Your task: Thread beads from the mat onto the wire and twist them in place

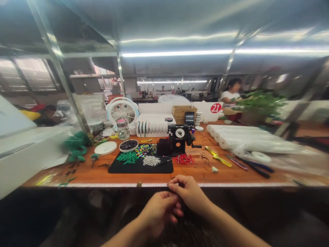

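Both hands met at six o'clock off the table edge (102, 185), the left hand (160, 211) and right hand (189, 192) pinching fingertips together on a thin dark wire (171, 178), seemingly mid-twist, which called for steady, fine grip beside the bead mat (140, 167).

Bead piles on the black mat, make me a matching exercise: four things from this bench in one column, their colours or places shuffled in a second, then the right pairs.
Things:
1. stick beads
2. small bead pile
3. beads right of the black mat
4. table fan

Descriptions:
A. red
B. white, at the back left
C. green
D. silver

Pairs: 1-C, 2-D, 3-A, 4-B
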The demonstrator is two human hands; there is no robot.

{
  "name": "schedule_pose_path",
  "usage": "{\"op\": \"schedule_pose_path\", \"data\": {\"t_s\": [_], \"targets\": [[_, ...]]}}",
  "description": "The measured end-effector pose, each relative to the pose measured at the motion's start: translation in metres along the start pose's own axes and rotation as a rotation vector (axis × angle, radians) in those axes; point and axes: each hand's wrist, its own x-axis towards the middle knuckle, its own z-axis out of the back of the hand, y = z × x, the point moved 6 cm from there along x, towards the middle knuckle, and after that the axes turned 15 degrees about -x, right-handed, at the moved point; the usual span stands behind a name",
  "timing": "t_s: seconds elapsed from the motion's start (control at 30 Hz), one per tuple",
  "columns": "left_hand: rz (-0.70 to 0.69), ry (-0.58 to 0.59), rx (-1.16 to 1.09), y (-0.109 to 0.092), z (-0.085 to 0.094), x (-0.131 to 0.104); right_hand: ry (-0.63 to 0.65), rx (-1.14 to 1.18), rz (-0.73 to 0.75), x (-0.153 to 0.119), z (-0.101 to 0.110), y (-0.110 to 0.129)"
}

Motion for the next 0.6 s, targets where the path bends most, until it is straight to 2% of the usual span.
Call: {"op": "schedule_pose_path", "data": {"t_s": [0.13,0.17,0.2,0.27,0.33,0.4,0.5,0.6], "targets": [[0.005,-0.136,-0.239,-0.003,0.004,0.001,-0.289,-0.084,0.04,0.0,0.023,0.001],[0.007,-0.171,-0.296,-0.002,0.005,0.001,-0.287,-0.056,0.006,-0.002,0.025,-0.002],[0.012,-0.193,-0.341,-0.002,0.006,0.001,-0.227,0.001,-0.053,-0.005,0.022,-0.007],[0.029,-0.191,-0.412,0.0,0.004,0.001,-0.021,0.177,-0.191,-0.013,0.008,-0.018],[0.044,-0.167,-0.466,0.002,0.002,0.001,0.093,0.344,-0.247,-0.023,-0.006,-0.022],[0.045,-0.16,-0.512,0.004,0.001,0.0,0.046,0.41,-0.2,-0.03,-0.01,-0.021],[0.069,-0.151,-0.531,0.008,0.0,-0.001,-0.066,0.355,-0.111,-0.037,-0.011,-0.015],[0.095,-0.127,-0.509,0.01,-0.001,-0.001,-0.112,0.324,-0.102,-0.04,-0.012,-0.01]]}}
